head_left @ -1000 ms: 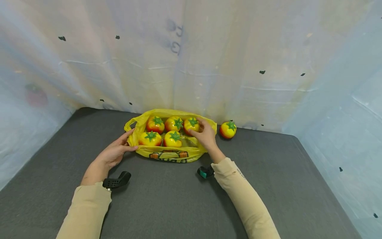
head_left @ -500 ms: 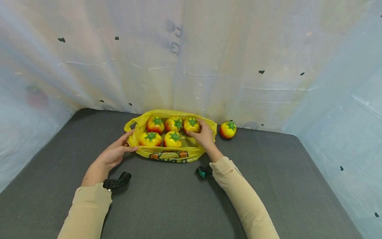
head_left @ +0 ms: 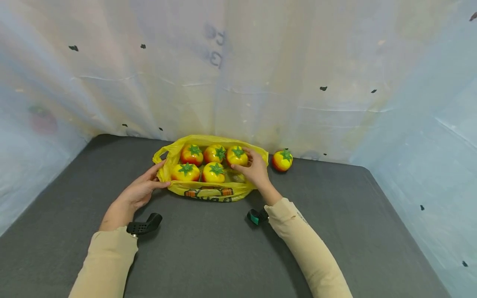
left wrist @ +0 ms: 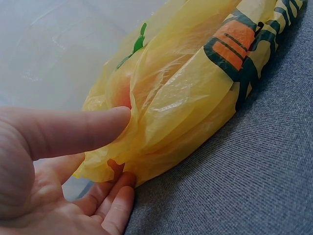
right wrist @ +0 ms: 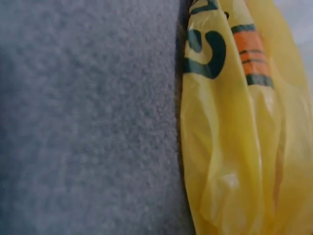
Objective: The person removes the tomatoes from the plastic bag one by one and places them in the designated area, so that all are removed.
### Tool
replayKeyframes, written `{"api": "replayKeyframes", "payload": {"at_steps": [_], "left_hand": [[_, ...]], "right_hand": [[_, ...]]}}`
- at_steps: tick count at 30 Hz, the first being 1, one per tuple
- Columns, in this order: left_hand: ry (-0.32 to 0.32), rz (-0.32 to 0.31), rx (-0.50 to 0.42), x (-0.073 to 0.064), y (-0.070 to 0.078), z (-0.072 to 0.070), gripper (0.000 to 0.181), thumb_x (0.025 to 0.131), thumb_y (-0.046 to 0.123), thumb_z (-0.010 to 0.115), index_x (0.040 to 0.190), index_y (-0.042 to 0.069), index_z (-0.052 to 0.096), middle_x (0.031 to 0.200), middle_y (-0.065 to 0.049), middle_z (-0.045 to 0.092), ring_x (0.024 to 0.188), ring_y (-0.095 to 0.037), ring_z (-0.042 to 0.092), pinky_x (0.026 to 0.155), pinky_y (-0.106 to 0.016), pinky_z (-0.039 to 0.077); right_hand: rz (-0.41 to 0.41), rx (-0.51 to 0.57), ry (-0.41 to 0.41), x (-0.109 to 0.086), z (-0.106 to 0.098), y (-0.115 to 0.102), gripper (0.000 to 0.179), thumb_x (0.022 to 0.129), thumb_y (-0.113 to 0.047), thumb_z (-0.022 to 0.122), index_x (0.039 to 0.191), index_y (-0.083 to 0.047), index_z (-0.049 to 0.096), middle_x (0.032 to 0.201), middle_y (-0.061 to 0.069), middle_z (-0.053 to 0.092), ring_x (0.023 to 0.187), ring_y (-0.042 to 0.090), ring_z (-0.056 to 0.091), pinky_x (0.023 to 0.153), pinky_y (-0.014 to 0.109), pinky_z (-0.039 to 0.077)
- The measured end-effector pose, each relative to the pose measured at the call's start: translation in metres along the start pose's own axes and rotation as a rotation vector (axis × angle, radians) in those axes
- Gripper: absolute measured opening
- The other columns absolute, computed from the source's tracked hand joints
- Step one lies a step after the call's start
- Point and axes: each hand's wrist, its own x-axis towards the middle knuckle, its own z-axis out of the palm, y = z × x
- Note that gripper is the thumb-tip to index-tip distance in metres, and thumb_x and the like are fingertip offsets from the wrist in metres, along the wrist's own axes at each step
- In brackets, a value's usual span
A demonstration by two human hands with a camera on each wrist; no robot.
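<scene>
The yellow bag (head_left: 244,194) is laid on the desk (head_left: 208,248) with its mouth facing up, spread wide enough for its contents to be seen. Its left end is pinched between the thumb and fingers of the left hand (head_left: 138,192), presumably so that the thin film is steadied and the mouth is not allowed to collapse.

Inside the bag, five tomatoes are set in two rows. At the back are placed the back-left tomato (head_left: 191,155), the back-middle tomato (head_left: 214,153) and the back-right tomato (head_left: 236,156); at the front, the front-left tomato (head_left: 185,172) and the front-right tomato (head_left: 213,172). All leaf tops can be seen, and such rows are judged to limit rolling.

The back-right tomato is held between the thumb and fingers of the right hand (head_left: 258,169), set narrow around its side (its pressure cannot be told; the hand is not shown in the right wrist view).

A loose tomato (head_left: 282,160) is located just beside the bag's right end, near the sheet (head_left: 261,49), by which rolling backward may be checked.
</scene>
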Motion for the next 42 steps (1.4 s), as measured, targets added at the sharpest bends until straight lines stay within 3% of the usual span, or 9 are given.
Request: {"api": "replayKeyframes", "payload": {"at_steps": [3,10,15,29,42], "left_hand": [[0.005,0.002,0.011,0.0,0.0,0.0,0.089,0.093,0.005,0.06,0.156,0.019,-0.002,0.159,-0.015,-0.016,0.144,-0.038,-0.006,0.112,-0.061,-0.006],[-0.001,0.004,0.018,-0.001,0.0,-0.003,0.089,0.093,0.006,0.059,0.155,0.02,-0.003,0.158,-0.015,-0.018,0.144,-0.04,-0.009,0.109,-0.064,-0.011],[-0.005,0.006,0.019,-0.001,0.0,-0.003,0.089,0.093,0.006,0.06,0.155,0.02,-0.003,0.159,-0.015,-0.018,0.144,-0.039,-0.008,0.112,-0.062,-0.008],[-0.019,0.001,0.023,0.001,-0.002,-0.004,0.09,0.094,0.006,0.059,0.155,0.021,-0.005,0.158,-0.016,-0.018,0.143,-0.041,-0.009,0.108,-0.066,-0.012],[-0.027,-0.025,0.016,0.001,0.002,0.0,0.09,0.094,0.005,0.058,0.155,0.022,-0.007,0.157,-0.012,-0.024,0.143,-0.04,-0.017,0.104,-0.069,-0.016]], "right_hand": [[-0.011,-0.006,-0.001,-0.003,-0.002,-0.001,0.067,0.082,-0.022,0.077,0.14,-0.012,0.047,0.137,0.014,0.051,0.123,0.03,0.052,0.1,0.041,0.045],[-0.045,-0.024,-0.004,-0.012,-0.008,-0.006,0.067,0.081,-0.025,0.078,0.139,-0.013,0.049,0.136,0.012,0.051,0.122,0.03,0.052,0.101,0.042,0.045],[-0.061,-0.033,-0.004,-0.02,-0.014,-0.007,0.065,0.081,-0.026,0.078,0.139,-0.016,0.05,0.134,0.011,0.051,0.12,0.029,0.053,0.101,0.043,0.045],[-0.112,-0.05,0.002,-0.034,-0.027,-0.005,0.064,0.08,-0.026,0.078,0.137,-0.015,0.051,0.132,0.01,0.052,0.12,0.027,0.053,0.101,0.041,0.045],[-0.064,-0.033,0.017,-0.046,-0.048,-0.001,0.064,0.081,-0.025,0.078,0.138,-0.015,0.05,0.134,0.012,0.05,0.122,0.03,0.052,0.101,0.042,0.045]]}}
